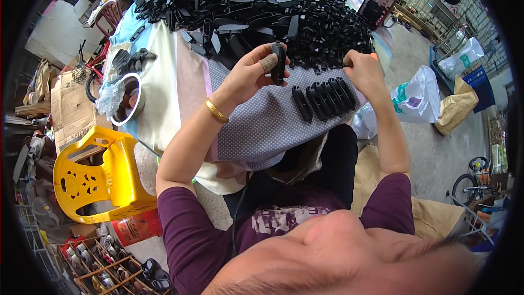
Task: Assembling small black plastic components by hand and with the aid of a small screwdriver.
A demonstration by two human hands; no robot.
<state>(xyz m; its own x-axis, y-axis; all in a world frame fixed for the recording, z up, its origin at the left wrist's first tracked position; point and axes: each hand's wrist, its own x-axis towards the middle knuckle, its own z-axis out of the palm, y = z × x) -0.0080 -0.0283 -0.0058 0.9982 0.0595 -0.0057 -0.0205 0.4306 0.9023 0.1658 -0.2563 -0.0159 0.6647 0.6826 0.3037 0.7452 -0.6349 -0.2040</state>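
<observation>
Held upright in my left hand (254, 74) is an oblong black plastic part (278, 65), pinched between thumb and fingers. A tan wrap covers one finger of that hand. My right hand (363, 71) is closed at the right edge of a heap of small black plastic pieces (333, 33); its fingertips are turned away, so anything in them is hidden. A bit of orange shows just behind it. Between the hands, several assembled black parts (325, 100) lie side by side on the patterned cloth (240, 136). Behind them spreads a big pile of long black plastic pieces (240, 5).
A tablet or phone (377, 4) stands at the table's back right. Left on the table are a bowl (141, 101), a clear plastic bag (111, 97) and dark gloves (131, 60). A yellow chair (117, 169) stands left; plastic bags (417, 95) lie to the right.
</observation>
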